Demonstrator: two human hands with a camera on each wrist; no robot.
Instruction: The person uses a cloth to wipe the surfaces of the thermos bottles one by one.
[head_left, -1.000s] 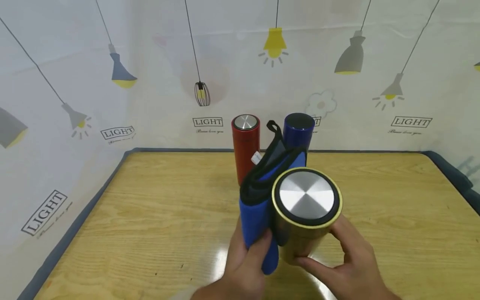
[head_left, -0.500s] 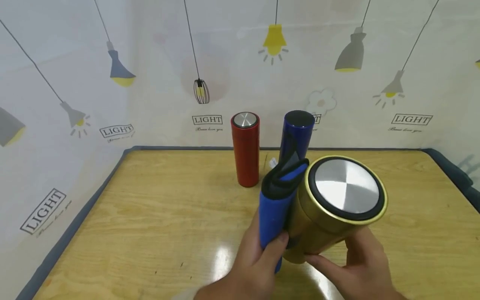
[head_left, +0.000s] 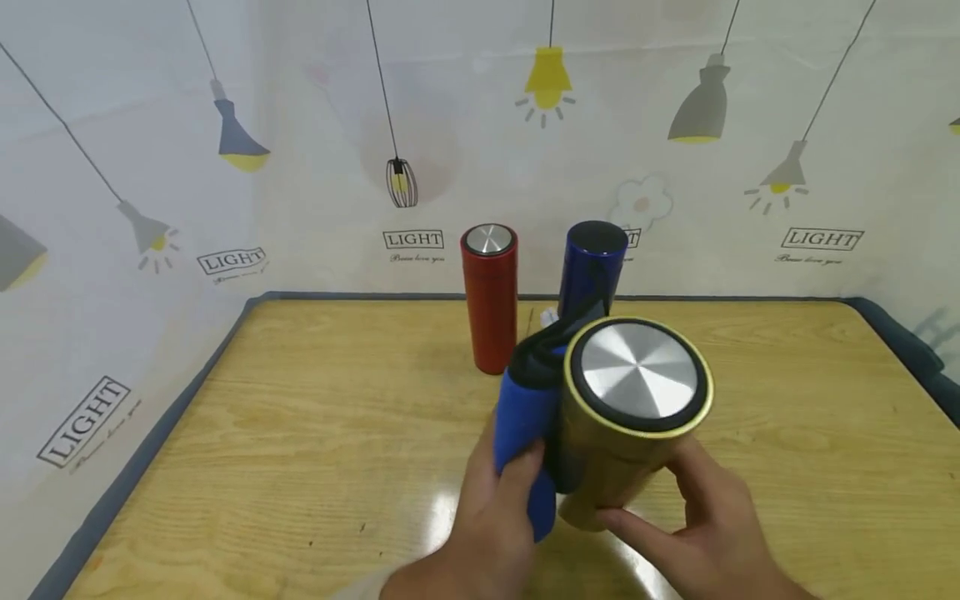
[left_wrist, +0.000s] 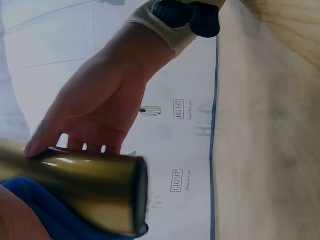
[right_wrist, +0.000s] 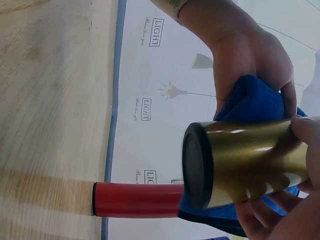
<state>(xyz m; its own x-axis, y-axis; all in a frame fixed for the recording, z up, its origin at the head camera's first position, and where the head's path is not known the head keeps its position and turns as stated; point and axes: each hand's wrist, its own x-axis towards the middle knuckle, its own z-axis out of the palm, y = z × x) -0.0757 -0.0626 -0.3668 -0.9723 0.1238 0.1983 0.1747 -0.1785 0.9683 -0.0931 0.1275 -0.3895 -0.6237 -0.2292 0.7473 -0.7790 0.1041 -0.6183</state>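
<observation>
In the head view a gold vacuum flask (head_left: 615,467) stands above the table, its round silver end (head_left: 637,371) facing up towards me and tilted. My right hand (head_left: 712,533) grips the flask low on its right side with thumb and fingers. My left hand (head_left: 495,517) holds a folded blue cloth (head_left: 525,412) with black edging against the flask's left side. In the left wrist view the flask (left_wrist: 100,185) lies over the cloth (left_wrist: 30,195). The right wrist view shows the cloth (right_wrist: 252,100) bunched between my left hand (right_wrist: 250,60) and the flask (right_wrist: 250,160).
Behind my hands a red flask (head_left: 491,308) stands upright on the wooden table (head_left: 337,433). A dark blue flask (head_left: 596,258) stands to its right, partly covered by the cloth. A pale sheet printed with lamps (head_left: 480,125) hangs around the table's back and sides.
The gold flask and cloth swing right and tilt half a second ago, then come back left and more upright. Both hands keep their grip. The red and blue flasks stay put.
</observation>
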